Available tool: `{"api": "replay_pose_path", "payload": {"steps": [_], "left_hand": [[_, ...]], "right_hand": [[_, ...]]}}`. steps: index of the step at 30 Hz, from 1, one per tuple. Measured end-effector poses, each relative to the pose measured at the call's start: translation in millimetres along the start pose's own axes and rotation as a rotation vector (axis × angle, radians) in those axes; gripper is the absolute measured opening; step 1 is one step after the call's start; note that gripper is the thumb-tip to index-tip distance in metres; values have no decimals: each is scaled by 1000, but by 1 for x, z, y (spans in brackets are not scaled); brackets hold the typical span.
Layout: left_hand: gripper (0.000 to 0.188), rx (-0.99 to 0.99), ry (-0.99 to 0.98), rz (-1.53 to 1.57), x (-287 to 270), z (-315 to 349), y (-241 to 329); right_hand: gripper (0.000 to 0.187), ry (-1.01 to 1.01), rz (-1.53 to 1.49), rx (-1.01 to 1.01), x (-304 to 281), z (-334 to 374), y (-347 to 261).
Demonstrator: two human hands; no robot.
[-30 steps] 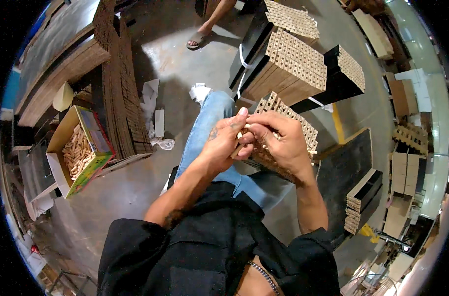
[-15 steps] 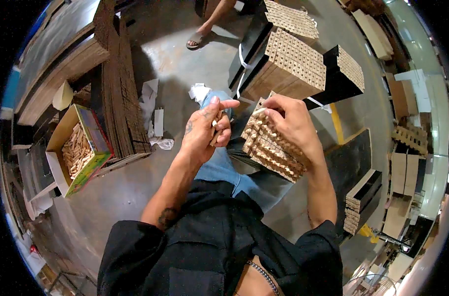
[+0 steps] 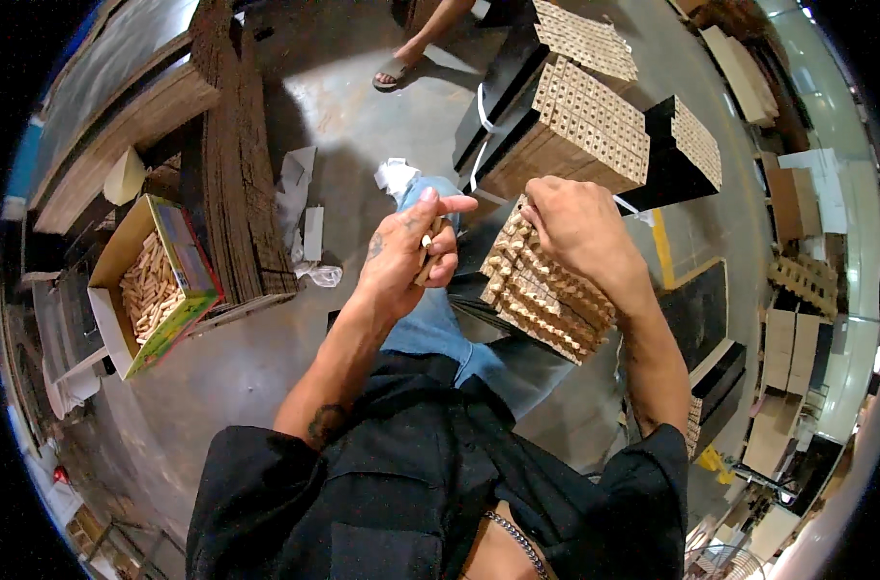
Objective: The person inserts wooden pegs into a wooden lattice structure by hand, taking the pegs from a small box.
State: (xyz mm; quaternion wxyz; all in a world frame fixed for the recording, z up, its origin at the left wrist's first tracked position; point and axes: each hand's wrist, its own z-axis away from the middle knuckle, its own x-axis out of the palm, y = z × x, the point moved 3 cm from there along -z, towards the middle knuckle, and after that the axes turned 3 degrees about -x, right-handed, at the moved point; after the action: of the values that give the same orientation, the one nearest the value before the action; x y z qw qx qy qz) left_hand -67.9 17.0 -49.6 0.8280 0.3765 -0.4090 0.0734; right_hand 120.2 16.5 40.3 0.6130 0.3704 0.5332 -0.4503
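Observation:
My left hand (image 3: 411, 244) is curled around several wooden dowels (image 3: 425, 242), its index finger stretched out to the right. Just right of it, a stack of boards (image 3: 546, 280) stands with its edge faces up, and rows of short dowels stick out of them. My right hand (image 3: 580, 227) reaches over the stack's far end, thumb and fingers pinched together and pointing down onto it. Whatever the fingertips hold is hidden behind the hand.
On the left, an open carton (image 3: 106, 319) of loose dowels sits beside dark stacked panels (image 3: 227, 164). Strapped board stacks (image 3: 585, 130) with drilled edges stand ahead at right. Another person's sandalled foot (image 3: 392, 72) is farther off. Plastic scraps (image 3: 319, 275) lie on the floor.
My right hand has tipped downward at the stack's far end; the dowel seen pinched in its fingers is now out of sight. My left hand keeps nearly the same pose.

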Motion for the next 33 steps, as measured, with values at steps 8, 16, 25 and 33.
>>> {"api": "replay_pose_path", "payload": {"steps": [8,16,25,33], "left_hand": [[56,-41,-20,26,6,-4,-1],[53,-7,58,-34,26,-8,-12],[53,34,59,-156,35,-2,-17],[54,41,57,-8,19,-10,-17]], "right_hand": [[8,21,-63,-33,19,-2,-3],[15,392,-683,-70,-7,28,-57],[14,568,-743,-75,19,31,-52],[16,474,-649,197,20,16,30]]}}
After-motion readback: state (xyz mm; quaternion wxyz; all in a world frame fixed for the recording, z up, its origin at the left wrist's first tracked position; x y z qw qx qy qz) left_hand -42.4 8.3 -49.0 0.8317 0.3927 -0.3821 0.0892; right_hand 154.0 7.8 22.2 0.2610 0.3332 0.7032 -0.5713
